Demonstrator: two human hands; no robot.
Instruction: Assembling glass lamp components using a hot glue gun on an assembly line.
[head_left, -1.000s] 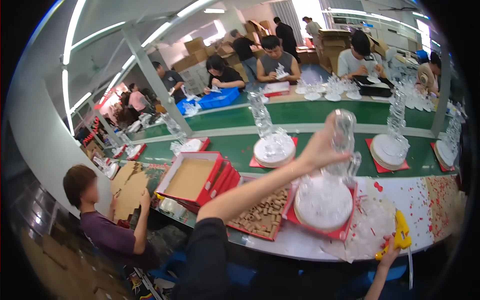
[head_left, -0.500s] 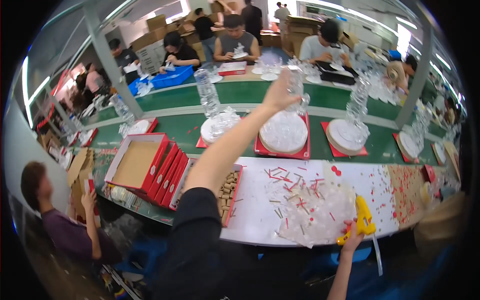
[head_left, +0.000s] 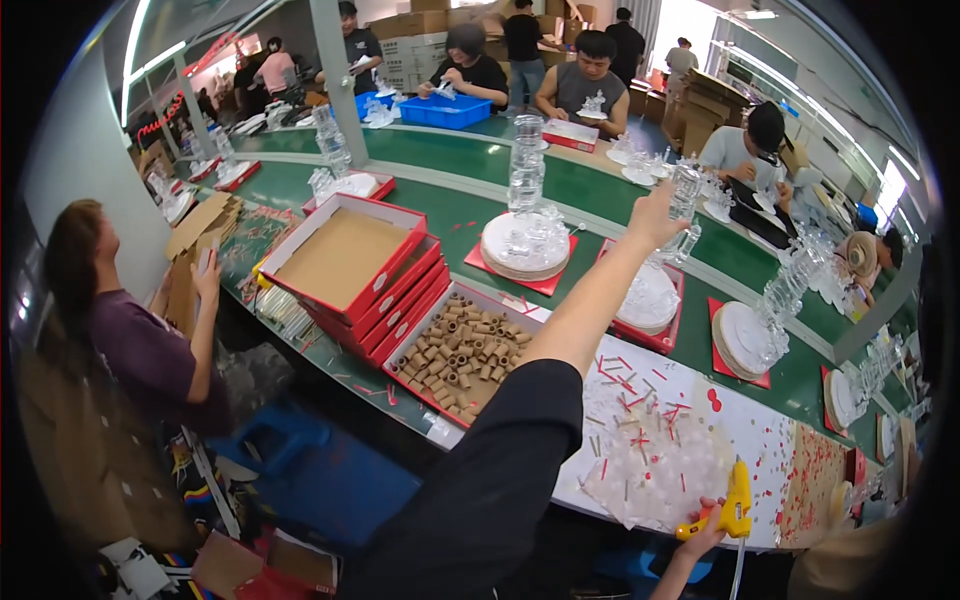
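My left arm, in a black sleeve, stretches far across the table. My left hand [head_left: 655, 216] is closed against a tall stack of clear plastic pieces [head_left: 685, 190]; its fingertips are partly hidden. Just below that hand lies a pile of round white discs [head_left: 648, 300] in a red box tray [head_left: 660, 341]. Near the front edge, my right hand [head_left: 706, 527] grips a yellow glue gun [head_left: 738, 503], whose nozzle points up. Beside it is a crumpled clear plastic sheet [head_left: 650, 470] strewn with red and tan sticks.
Red-walled boxes [head_left: 350, 255] are stacked left of an open box of short cardboard tubes [head_left: 455, 355]. More disc piles [head_left: 525, 245] with clear stacks stand along the green table [head_left: 430, 190]. A person in a purple shirt [head_left: 145, 340] stands at left; several people work opposite.
The view has swung left, bringing the box of cardboard tubes out from behind my arm. My left hand stays at the same clear stack; my right still holds the glue gun.
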